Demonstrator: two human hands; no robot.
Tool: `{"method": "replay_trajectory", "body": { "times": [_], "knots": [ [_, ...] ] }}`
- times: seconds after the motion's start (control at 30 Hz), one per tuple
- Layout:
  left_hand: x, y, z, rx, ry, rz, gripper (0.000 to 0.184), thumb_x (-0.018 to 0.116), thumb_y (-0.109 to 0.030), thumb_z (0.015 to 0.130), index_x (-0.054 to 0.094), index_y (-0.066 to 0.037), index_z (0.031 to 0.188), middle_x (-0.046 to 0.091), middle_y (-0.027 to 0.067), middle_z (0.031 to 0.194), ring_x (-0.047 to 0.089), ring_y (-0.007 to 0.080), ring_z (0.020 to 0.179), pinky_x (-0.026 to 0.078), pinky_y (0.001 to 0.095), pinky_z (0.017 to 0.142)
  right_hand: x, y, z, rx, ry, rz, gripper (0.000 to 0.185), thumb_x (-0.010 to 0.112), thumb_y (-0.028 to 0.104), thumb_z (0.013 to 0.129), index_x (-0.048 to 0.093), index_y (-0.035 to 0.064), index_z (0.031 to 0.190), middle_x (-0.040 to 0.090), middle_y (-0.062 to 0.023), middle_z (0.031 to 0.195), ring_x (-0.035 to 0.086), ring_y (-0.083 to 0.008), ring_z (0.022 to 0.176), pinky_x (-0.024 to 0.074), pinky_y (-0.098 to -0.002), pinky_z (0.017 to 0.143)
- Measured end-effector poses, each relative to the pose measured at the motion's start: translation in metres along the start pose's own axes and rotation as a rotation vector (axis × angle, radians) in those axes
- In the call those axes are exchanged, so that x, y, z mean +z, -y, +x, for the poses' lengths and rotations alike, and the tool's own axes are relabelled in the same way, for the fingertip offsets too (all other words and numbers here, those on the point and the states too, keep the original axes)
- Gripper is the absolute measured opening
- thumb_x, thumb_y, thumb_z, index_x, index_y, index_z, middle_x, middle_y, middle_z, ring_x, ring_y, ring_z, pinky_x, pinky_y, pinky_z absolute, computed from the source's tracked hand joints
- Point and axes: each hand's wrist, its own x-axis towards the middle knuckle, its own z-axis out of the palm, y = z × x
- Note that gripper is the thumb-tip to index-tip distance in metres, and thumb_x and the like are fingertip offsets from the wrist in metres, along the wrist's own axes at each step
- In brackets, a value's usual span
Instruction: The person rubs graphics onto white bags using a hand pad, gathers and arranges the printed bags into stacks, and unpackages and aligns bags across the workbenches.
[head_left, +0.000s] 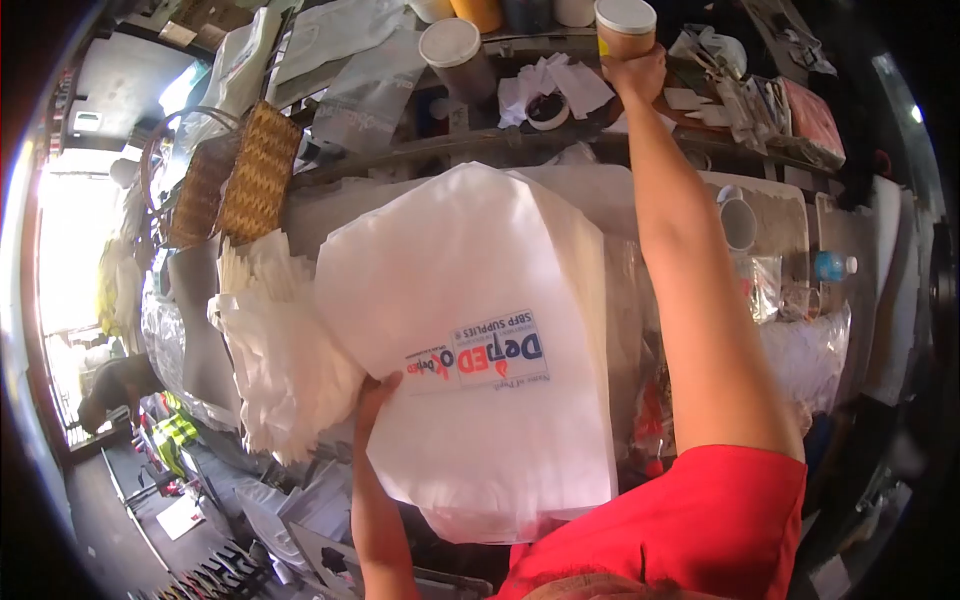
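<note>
My right hand (636, 76) reaches far forward and is closed round a tub (627, 32) with a white lid and a yellow patch on its side. A stack of white bags (470, 260) lies in front of me. The top bag carries blue and red print, upside down from here. At the left edge of this stack, my left hand (374, 396) grips the bag's edge; some of its fingers are hidden. Just left of that hand is a bunched pile of white bags (280, 350).
A lidded jar (458, 62) stands at the back beside a roll of tape (547, 112) and paper scraps. A woven basket (255, 175) is at back left. On the right are a mug (738, 222) and a blue bottle (832, 266). Another person (115, 388) bends at far left.
</note>
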Motion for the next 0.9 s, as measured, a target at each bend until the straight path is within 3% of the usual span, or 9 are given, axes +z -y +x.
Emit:
{"method": "replay_trajectory", "body": {
  "times": [0.17,0.3,0.4,0.57,0.63,0.7,0.73,0.8,0.9],
  "knots": [
    [-0.003,0.003,0.002,0.046,0.043,-0.020,0.062,0.066,-0.014,0.084,0.038,0.001,0.137,0.055,0.0147,0.126,0.056,0.0249,0.111,0.046,0.0357,0.092,-0.014,0.005,-0.002,0.061,0.155,-0.064,0.103,0.091,0.033,0.050,0.034,-0.0022,0.129,0.051,-0.0228,0.121,0.053,-0.0384,0.111,0.0463,-0.0448,0.096],
    [-0.005,0.001,-0.004,0.019,0.095,-0.039,0.063,0.068,-0.016,0.083,0.039,-0.001,0.138,0.056,0.0145,0.125,0.056,0.0253,0.110,0.046,0.0363,0.092,-0.027,0.007,-0.045,0.242,0.112,-0.126,0.097,0.089,0.034,0.055,0.037,-0.0065,0.127,0.049,-0.0260,0.122,0.051,-0.0404,0.112,0.0433,-0.0449,0.099],
    [-0.001,0.000,-0.007,-0.002,0.092,-0.082,0.063,0.068,-0.017,0.083,0.040,-0.001,0.137,0.057,0.0139,0.123,0.056,0.0256,0.110,0.045,0.0365,0.093,-0.084,0.036,-0.109,0.179,-0.085,0.455,0.085,0.081,0.041,0.065,0.044,-0.0146,0.118,0.047,-0.0318,0.121,0.045,-0.0427,0.117,0.0359,-0.0462,0.101],
    [-0.014,0.001,-0.005,-0.018,0.143,0.007,0.062,0.070,-0.024,0.082,0.045,-0.002,0.134,0.058,0.0137,0.121,0.057,0.0255,0.109,0.045,0.0362,0.091,-0.223,0.037,-0.262,0.437,0.669,0.218,0.121,0.073,0.062,0.068,0.014,-0.0099,0.145,0.028,-0.0284,0.148,0.031,-0.0403,0.136,0.0269,-0.0429,0.112],
    [-0.022,-0.002,-0.005,-0.036,0.158,0.023,0.062,0.070,-0.026,0.081,0.047,-0.003,0.134,0.058,0.0137,0.120,0.057,0.0254,0.108,0.045,0.0359,0.091,-0.258,0.008,-0.302,0.536,0.944,0.313,0.108,0.072,0.059,0.072,0.026,-0.0077,0.144,0.035,-0.0253,0.144,0.039,-0.0368,0.132,0.0320,-0.0403,0.109],
    [-0.033,-0.001,0.000,-0.021,0.198,0.130,0.063,0.070,-0.031,0.080,0.048,-0.003,0.133,0.059,0.0133,0.119,0.058,0.0259,0.106,0.046,0.0363,0.088,-0.281,-0.022,-0.322,0.315,1.277,0.356,0.085,0.074,0.047,0.077,0.042,-0.0046,0.136,0.050,-0.0219,0.133,0.051,-0.0320,0.121,0.0408,-0.0369,0.102],
    [-0.033,-0.003,0.000,-0.002,0.211,0.122,0.063,0.070,-0.031,0.080,0.048,-0.003,0.133,0.059,0.0133,0.119,0.058,0.0259,0.106,0.046,0.0363,0.088,-0.296,-0.016,-0.326,0.295,1.262,0.354,0.085,0.074,0.047,0.077,0.042,-0.0046,0.136,0.050,-0.0219,0.133,0.051,-0.0320,0.121,0.0408,-0.0369,0.102],
    [-0.034,0.002,-0.009,-0.123,0.156,0.071,0.063,0.069,-0.031,0.081,0.049,-0.002,0.132,0.060,0.0128,0.118,0.059,0.0263,0.104,0.048,0.0368,0.087,-0.330,-0.004,-0.336,1.079,1.390,0.765,0.064,0.075,0.032,0.077,0.054,-0.0018,0.127,0.061,-0.0173,0.118,0.059,-0.0280,0.109,0.0462,-0.0364,0.095],
    [-0.026,-0.002,-0.026,-0.030,0.192,-0.041,0.059,0.069,-0.030,0.081,0.051,0.000,0.129,0.061,0.0130,0.114,0.061,0.0260,0.100,0.050,0.0367,0.084,-0.349,0.010,-0.329,0.945,1.348,0.811,0.063,0.075,0.028,0.076,0.054,-0.0017,0.127,0.062,-0.0162,0.116,0.060,-0.0271,0.106,0.0473,-0.0361,0.092]
  ]
}}
